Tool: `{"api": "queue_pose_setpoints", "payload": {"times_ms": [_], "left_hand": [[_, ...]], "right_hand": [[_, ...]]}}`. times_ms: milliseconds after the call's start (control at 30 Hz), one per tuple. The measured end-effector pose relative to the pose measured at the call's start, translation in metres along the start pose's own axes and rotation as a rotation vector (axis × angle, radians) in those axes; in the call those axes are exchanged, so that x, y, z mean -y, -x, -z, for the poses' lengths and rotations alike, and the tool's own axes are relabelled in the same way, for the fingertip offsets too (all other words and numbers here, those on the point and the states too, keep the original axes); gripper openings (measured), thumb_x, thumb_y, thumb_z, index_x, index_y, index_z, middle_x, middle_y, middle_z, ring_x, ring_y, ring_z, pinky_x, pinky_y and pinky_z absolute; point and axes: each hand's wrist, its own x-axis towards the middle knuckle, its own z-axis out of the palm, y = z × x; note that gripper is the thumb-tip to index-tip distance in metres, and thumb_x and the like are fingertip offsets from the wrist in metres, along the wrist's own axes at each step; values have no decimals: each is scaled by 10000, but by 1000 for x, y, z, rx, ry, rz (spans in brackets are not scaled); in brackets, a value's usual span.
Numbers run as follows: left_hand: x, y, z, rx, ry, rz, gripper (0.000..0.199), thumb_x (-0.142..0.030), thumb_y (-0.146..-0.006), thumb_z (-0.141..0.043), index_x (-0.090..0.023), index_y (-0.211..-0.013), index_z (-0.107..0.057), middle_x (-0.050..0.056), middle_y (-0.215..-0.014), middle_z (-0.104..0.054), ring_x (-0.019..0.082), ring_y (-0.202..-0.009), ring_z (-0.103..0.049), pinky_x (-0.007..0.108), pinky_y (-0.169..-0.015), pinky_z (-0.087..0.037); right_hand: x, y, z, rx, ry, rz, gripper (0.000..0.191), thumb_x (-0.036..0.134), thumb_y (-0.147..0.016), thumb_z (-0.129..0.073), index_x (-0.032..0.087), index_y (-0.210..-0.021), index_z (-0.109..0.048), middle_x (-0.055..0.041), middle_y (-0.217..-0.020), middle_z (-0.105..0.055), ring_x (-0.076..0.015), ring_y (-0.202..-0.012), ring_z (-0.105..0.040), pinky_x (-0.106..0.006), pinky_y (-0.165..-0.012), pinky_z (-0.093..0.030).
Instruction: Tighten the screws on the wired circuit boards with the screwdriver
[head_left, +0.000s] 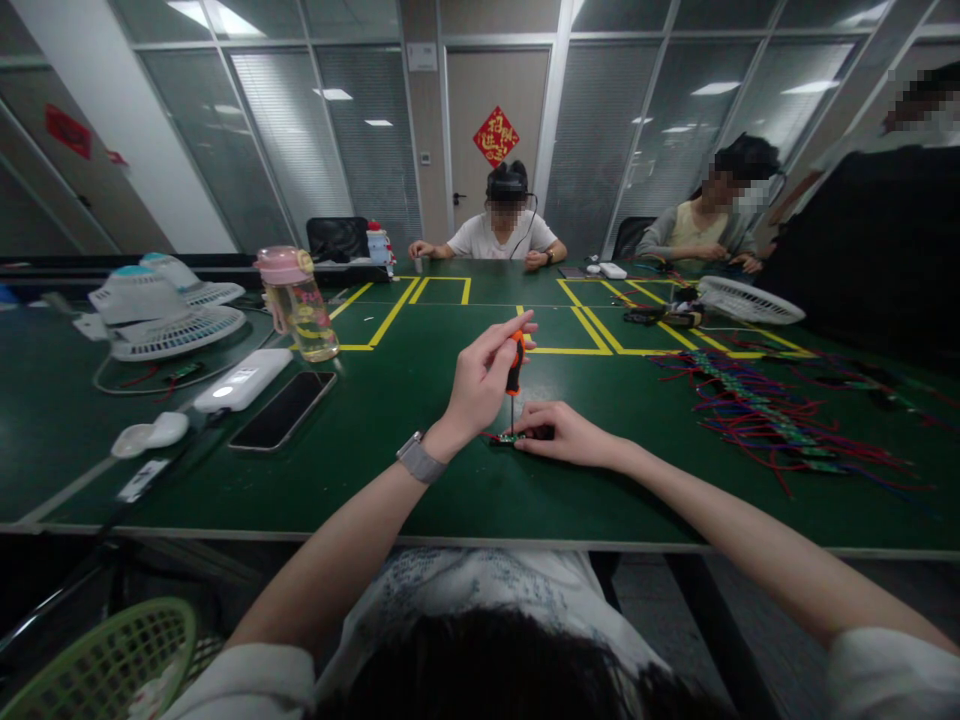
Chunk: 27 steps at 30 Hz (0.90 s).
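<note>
An orange and black screwdriver point(514, 366) stands upright, its shaft pointing down at a small green circuit board point(508, 439) on the table. My left hand point(484, 372), with a watch on the wrist, holds the screwdriver's handle between thumb and fingers, the fingertips reaching past it. Low on the table, my right hand point(564, 434) grips the board's right side with its fingertips. Under the fingers of that hand is something dark that I cannot make out. Whether the screwdriver's tip sits in a screw is too small to tell.
Rows of wired circuit boards point(772, 405) lie at the right. A phone point(283, 411), a white power bank point(244, 380), a drink bottle point(301, 305) and white fans point(176, 330) are at the left. Several people sit around the green table point(420, 510).
</note>
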Motion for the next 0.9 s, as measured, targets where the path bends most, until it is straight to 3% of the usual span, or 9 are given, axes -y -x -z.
{"api": "queue_pose_setpoints", "payload": {"times_ms": [133,300,367,500,600,733,900], "left_hand": [[-2,1,-2,-7,23,42,298,-256,-928,-498,-208,-1198,-617,78,-1107,-651,133,-863,-651,232,-687,-566],[-2,1,-2,-87,-187,-81,189,-248,-835,-658,-230,-1018,-701,31,-926,-567,119,-821,-570,227,-698,-517],[-1,1,-1,-109,-222,-101,169,-270,-846,-646,-236,-997,-714,36,-938,-538,121,-831,-557,242,-732,-515],[3,1,-1,-50,-131,-45,273,-282,-945,-467,-246,-1131,-664,72,-1163,-565,158,-1007,-588,268,-812,-531],[4,1,-3,-19,-3,11,329,-262,-972,-385,-229,-1221,-598,78,-1203,-610,150,-965,-636,272,-788,-552],[3,2,-4,-71,1,45,289,-250,-932,-494,-204,-1197,-599,75,-1104,-667,130,-848,-657,250,-735,-551],[-2,2,-3,-125,-169,-51,192,-235,-854,-629,-206,-1037,-679,42,-957,-639,129,-848,-612,233,-725,-523]], "right_hand": [[0,0,0,-4,-6,1,248,323,-878,-613,169,-1036,-726,-56,-854,-627,-148,-715,-577,-271,-657,-458],[0,0,-1,-2,-7,-2,241,307,-876,-613,162,-1032,-726,-63,-877,-633,-148,-713,-578,-271,-656,-457],[0,0,-1,-2,-3,0,236,302,-874,-615,160,-1025,-728,-62,-869,-630,-146,-710,-576,-266,-652,-452],[0,0,-1,-6,3,1,239,308,-873,-613,165,-1024,-732,-48,-822,-615,-139,-686,-566,-256,-634,-443],[-1,0,-1,-7,-3,-6,250,316,-873,-614,165,-1037,-729,-44,-809,-603,-137,-677,-559,-254,-622,-441],[0,0,0,-3,-2,-8,254,316,-873,-613,166,-1042,-729,-45,-811,-599,-141,-690,-563,-259,-633,-445],[1,0,0,-4,-1,0,248,312,-877,-609,165,-1038,-728,-47,-824,-604,-138,-678,-558,-259,-625,-437]]}}
